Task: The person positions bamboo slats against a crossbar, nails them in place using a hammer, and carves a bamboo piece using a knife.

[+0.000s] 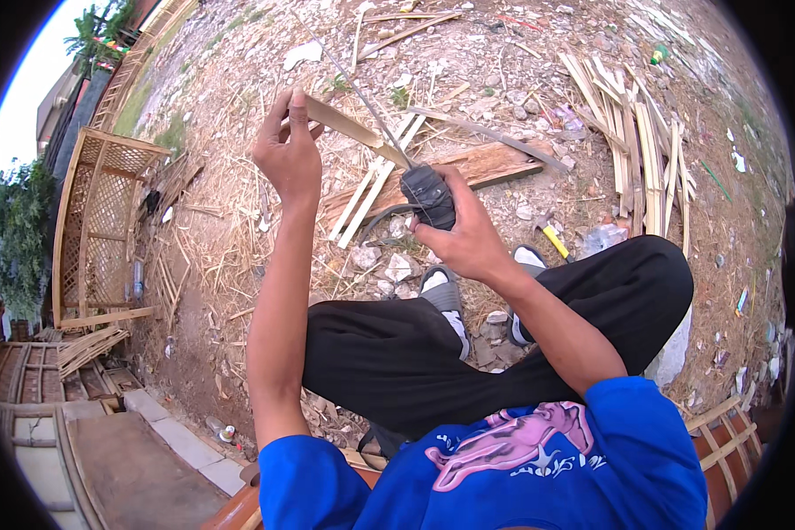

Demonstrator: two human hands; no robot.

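Note:
My left hand [293, 152] is raised and closed, pinching the far end of a pale bamboo strip [349, 124] between thumb and fingers. The strip slants down to the right, toward my other hand. My right hand [470, 231] grips a thick black-wrapped handle [427, 195]. From it a long, thin grey blade or rod [355, 87] reaches up and away to the left. The strip's lower end meets the tool just above the wrapping; whether the edge bites into it cannot be made out. A dark strap or band [385, 217] trails left of the handle.
Beyond my hands lies a thick wooden board [512, 163] with a grey flat bar [502, 138] across it. A yellow-handled hammer [554, 241] rests by my right foot. Piled slats [640, 150] lie at right; a lattice frame [102, 231] stands at left. Rubble and splinters litter the ground.

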